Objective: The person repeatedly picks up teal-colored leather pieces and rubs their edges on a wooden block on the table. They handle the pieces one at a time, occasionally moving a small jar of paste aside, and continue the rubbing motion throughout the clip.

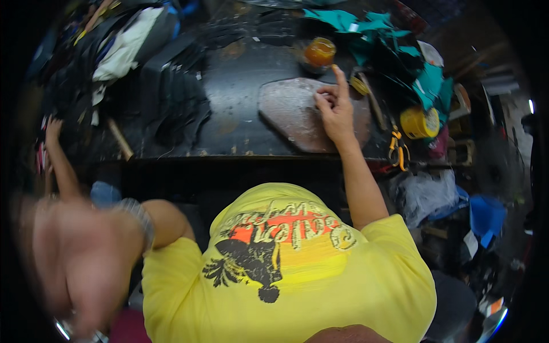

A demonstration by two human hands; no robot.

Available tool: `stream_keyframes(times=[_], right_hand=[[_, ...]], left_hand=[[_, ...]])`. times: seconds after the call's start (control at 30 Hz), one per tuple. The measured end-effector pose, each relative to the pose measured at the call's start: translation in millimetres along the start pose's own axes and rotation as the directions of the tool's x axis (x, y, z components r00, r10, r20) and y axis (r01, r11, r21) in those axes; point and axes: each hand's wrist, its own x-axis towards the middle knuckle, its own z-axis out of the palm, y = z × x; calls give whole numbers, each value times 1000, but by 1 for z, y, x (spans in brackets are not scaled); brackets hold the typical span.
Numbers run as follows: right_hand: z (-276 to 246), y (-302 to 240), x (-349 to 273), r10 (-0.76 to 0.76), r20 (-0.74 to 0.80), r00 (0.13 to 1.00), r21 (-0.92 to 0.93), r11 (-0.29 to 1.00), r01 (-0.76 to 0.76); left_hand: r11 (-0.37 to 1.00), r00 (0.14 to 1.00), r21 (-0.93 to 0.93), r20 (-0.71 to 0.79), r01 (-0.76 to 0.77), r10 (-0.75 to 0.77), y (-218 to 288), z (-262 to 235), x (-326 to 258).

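My right hand [336, 108] is over a brown, worn flat slab [291, 114] on the dark workbench. Its index finger stretches out toward a jar of amber, glue-like stuff [319, 52], while the other fingers curl in. A small orange smear shows at the fingertip, and I see nothing held. Close to the camera at lower left, my left hand [86, 263] is raised and smeared by motion, so its fingers cannot be made out. A wristband [140, 220] circles that wrist.
Stacked black sheet pieces [171, 91] lie left of the slab, by a wooden handle [120, 139]. Green pieces [372, 34], a yellow tub [419, 123] and an orange-handled cutting tool [398, 150] sit to the right. Another person's hand [53, 127] shows at far left.
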Motion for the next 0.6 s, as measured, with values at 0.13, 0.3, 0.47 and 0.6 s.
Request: stream_keyframes(times=[0.13,0.3,0.47,0.6], right_hand=[[-5,-2,-2,-21,31,999,16,1000,21],[-4,2,-1,-33,57,998,0,999,34],[-2,2,1,-16,45,999,56,998,14],[-19,-8,16,-135,57,989,-49,989,138]], left_hand=[[633,947,709,-183,313,-263,-96,24,-57],[186,782,919,-175,347,-598,-148,-9,-88],[-58,559,907,-306,416,-771,-184,-37,-122],[-78,419,878,-302,473,-856,-201,-64,-121]])
